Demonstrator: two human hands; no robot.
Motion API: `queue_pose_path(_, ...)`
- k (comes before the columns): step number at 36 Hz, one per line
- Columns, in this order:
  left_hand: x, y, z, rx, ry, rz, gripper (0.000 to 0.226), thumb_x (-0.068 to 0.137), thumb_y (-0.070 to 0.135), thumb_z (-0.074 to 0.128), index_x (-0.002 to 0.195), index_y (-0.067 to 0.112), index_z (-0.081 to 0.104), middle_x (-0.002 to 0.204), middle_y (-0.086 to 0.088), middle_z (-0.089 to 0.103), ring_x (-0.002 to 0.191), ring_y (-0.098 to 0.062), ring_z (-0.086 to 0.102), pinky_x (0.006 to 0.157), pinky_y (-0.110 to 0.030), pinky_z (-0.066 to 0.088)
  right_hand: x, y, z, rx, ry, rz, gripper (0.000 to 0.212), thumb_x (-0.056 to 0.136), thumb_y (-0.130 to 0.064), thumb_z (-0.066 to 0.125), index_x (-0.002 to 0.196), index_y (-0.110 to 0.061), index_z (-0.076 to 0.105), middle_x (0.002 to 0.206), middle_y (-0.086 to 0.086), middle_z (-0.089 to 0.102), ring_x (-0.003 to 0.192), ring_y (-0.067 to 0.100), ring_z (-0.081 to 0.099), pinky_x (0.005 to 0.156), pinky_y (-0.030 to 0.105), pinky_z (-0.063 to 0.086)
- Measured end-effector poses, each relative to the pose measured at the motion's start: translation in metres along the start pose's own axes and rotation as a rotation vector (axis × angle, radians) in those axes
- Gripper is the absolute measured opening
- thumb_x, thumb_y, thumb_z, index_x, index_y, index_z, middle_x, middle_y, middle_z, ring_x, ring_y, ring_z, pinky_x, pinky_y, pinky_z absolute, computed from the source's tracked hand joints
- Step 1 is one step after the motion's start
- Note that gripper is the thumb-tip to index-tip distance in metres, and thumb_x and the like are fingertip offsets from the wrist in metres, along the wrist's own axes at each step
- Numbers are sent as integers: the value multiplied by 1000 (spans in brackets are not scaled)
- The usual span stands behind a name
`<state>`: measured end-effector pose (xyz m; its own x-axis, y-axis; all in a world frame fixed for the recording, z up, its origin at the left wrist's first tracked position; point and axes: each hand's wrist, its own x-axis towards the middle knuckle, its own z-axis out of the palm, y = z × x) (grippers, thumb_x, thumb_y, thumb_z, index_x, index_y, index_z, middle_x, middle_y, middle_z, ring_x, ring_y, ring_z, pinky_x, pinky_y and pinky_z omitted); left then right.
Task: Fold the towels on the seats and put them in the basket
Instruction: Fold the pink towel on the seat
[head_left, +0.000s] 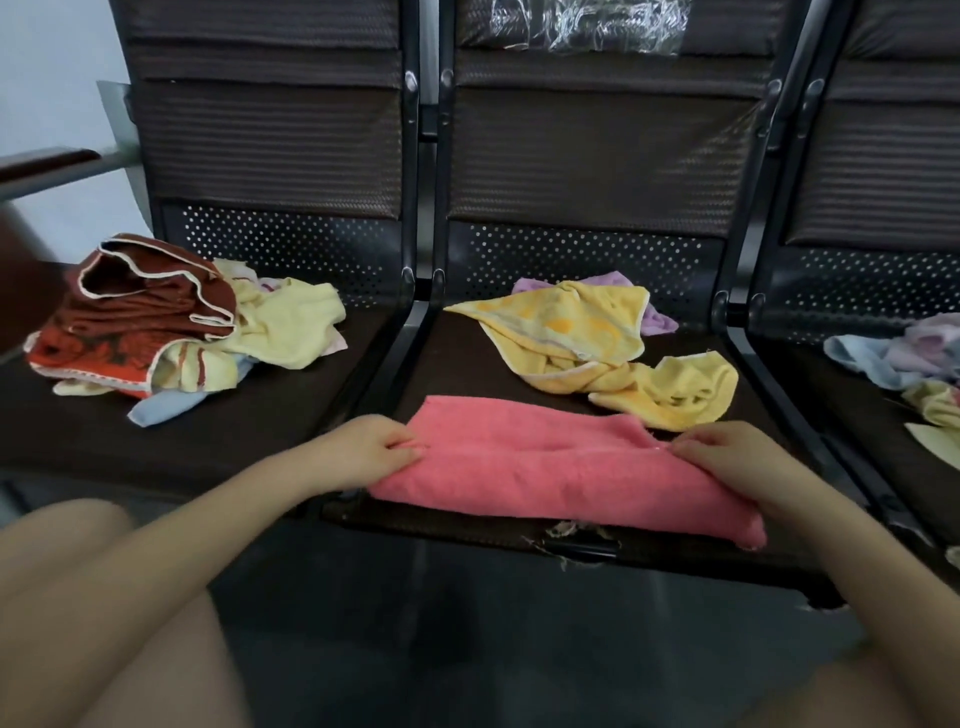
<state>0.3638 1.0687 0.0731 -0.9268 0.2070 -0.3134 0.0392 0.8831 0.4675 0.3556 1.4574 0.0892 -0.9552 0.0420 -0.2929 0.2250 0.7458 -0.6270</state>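
1. The folded pink terry towel (561, 462) is lying along the front edge of the middle dark seat (467, 364).
2. The left hand (374, 447) and right hand (727, 457) are each pinching one end.
3. Advice: keeping the edges aligned and smoothing the crease before folding across should help.

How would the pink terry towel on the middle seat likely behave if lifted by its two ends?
The pink terry towel would probably sag in the middle: it already dips between the left hand and right hand. Its fuzzy pile suggests it won't slip from a pinch. The fold may fall open, since nothing pins it.
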Motion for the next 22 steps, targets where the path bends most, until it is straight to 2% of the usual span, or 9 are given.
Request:
queue_pose_path(3,-8,-4,3,151,71,114,35,99,37,47,98,10,68,97,-6,70,91,-19,63,85,-40,48,-6,3,5,-264,29,-72,18,95,-26,56,98,-20,74,102,0,70,96,17,58,80,30,41)
queue_pose_path(7,-16,1,-11,208,182,171,27,99,34,47,119,29,65,97,2,58,90,-11,58,84,-30,44,-13,0,-4,-289,80,-134,17,95,-29,56,95,-25,72,98,-3,68,90,14,57,77,30,41)
queue_pose_path(11,-15,2,-15,189,211,200,28,97,35,51,121,31,65,99,9,53,91,-6,56,86,-27,45,-18,-5,-9,-237,76,-270,13,89,-36,64,85,-27,74,87,-15,65,88,7,58,81,27,42)
queue_pose_path(13,-14,6,-16,135,267,229,28,96,32,54,121,29,66,100,10,57,93,-5,57,89,-28,47,-20,-6,-9,-245,34,-274,11,85,-39,68,88,-29,72,90,-18,61,92,5,54,85,27,41)
queue_pose_path(15,-13,11,-19,44,348,262,27,96,26,56,120,28,68,103,14,62,97,-2,58,88,-15,44,-22,-7,-9,-226,-28,-240,11,83,-39,71,92,-34,68,97,-16,61,96,4,54,88,27,43)
queue_pose_path(16,-12,13,-21,-4,381,270,26,95,22,57,118,28,68,105,18,64,99,2,57,86,-6,40,-23,-7,-8,-208,-64,-212,14,82,-38,72,94,-36,66,100,-16,62,97,4,56,87,27,44)
queue_pose_path(18,-9,18,-26,-106,418,256,27,94,16,58,115,30,70,107,24,62,98,14,54,83,2,35,-26,-8,-8,-211,-116,-184,18,83,-33,72,99,-37,64,101,-15,64,96,3,58,82,24,45)
queue_pose_path(22,3,24,-33,-270,454,235,28,94,16,57,108,39,66,101,31,60,93,24,50,82,-3,38,-30,-11,-14,-129,-78,-231,9,86,-24,70,90,-32,70,90,-11,69,89,7,62,75,25,47)
